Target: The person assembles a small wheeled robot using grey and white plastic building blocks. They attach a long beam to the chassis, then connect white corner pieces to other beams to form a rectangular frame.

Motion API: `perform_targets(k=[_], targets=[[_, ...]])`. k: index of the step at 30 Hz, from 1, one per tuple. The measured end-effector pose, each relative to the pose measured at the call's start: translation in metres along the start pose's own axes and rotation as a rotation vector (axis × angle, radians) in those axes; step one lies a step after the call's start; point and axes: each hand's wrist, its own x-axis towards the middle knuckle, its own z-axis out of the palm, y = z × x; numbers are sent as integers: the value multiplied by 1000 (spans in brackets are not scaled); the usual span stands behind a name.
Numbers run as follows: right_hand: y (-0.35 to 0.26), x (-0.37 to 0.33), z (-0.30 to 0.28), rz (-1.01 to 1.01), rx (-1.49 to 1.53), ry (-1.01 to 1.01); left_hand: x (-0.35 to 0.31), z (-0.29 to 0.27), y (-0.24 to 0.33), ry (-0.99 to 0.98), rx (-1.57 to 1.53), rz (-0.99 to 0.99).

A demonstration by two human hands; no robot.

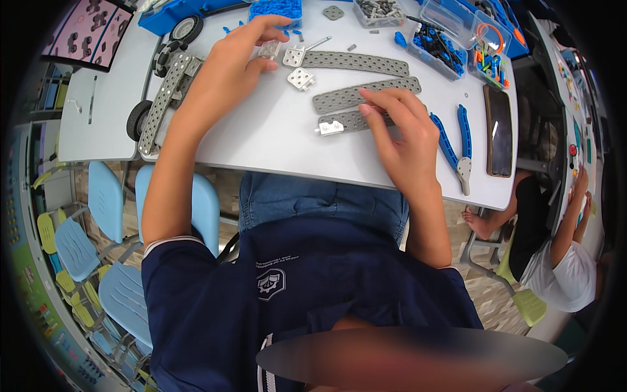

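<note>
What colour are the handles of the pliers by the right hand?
Blue, seen in the head view: pliers.

A classroom is suggested by rows of pale blue chairs (91, 251), shared worktops (261, 134) and construction-kit parts bins (436, 46).

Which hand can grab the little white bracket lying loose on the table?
Probably the left hand: the loose white bracket lies just beside it, while the right hand presses on a grey strip.
</note>
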Motion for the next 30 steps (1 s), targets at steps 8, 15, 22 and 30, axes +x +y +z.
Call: perform_targets(k=[8,15,22,30], targets=[[-5,6,-3,15,66,-16,-24,15,15,117,-926,15],[-11,24,-19,11,120,-94,-36,37,36,156,-1239,-103],[-14,43,-21,-123,126,-111,-37,32,61,194,-1051,-187],[-4,55,-10,-56,209,-287,-31,27,58,29,-1022,-231]])
